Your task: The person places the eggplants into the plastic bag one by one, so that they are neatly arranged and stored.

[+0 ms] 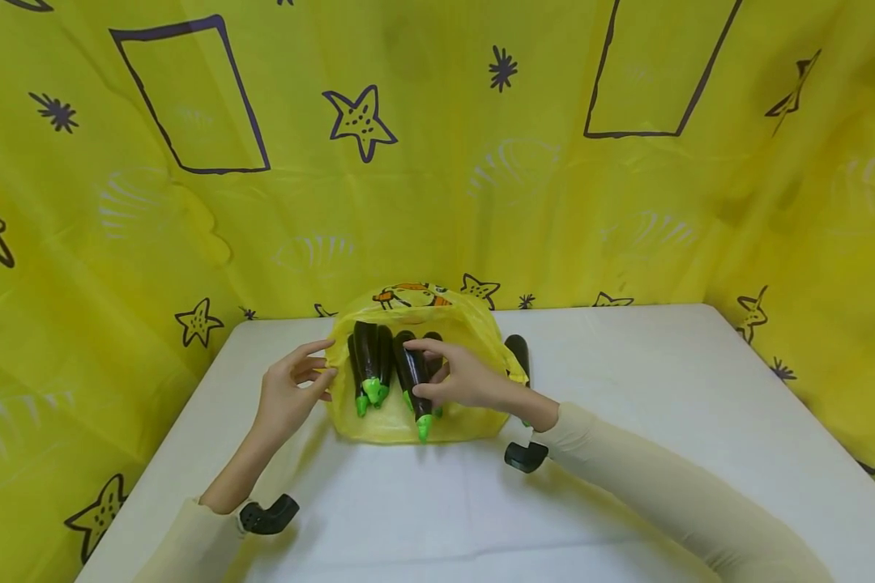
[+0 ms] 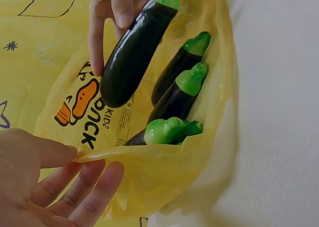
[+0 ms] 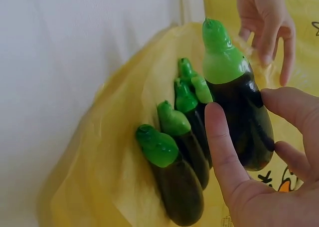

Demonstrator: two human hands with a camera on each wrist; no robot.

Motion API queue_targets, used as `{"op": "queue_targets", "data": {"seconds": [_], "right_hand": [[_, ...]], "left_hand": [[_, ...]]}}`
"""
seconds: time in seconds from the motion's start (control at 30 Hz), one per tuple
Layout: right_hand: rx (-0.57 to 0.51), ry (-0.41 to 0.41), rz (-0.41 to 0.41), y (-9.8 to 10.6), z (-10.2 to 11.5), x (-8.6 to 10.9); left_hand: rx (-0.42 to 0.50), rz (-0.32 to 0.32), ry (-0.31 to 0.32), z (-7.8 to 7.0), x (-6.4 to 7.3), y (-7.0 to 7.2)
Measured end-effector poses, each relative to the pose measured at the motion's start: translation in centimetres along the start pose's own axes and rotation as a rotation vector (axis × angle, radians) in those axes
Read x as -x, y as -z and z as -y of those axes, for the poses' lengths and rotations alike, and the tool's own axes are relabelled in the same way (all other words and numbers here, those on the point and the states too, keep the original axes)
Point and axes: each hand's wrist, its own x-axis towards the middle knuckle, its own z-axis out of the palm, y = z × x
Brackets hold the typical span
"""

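A yellow plastic bag point(image 1: 390, 427) lies on the table with its mouth spread toward me. My left hand point(image 1: 284, 398) pinches the left side of its rim between thumb and fingers. With thumb and fingertips, my right hand point(image 1: 463, 379) grips a dark glossy eggplant point(image 2: 137, 57) at the bag's mouth, its green stem end toward me. In the right wrist view that eggplant is raised above several other eggplants point(image 3: 179, 192), which lie side by side inside the bag, stem ends toward the opening.
Another eggplant point(image 1: 517, 350) lies outside the bag on its right, partly hidden by the bag and my right arm. The white table point(image 1: 627, 380) extends to both sides. A yellow patterned curtain point(image 1: 437, 202) hangs behind and around it.
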Motion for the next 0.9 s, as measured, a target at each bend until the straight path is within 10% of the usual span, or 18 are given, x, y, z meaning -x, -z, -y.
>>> {"op": "queue_targets", "data": {"seconds": [0.9], "right_hand": [[0.036,-0.070,-0.140,-1.0,-1.4,-5.8]], "left_hand": [[0.054,-0.006,-0.069,0.1,-0.1,-0.3]]}}
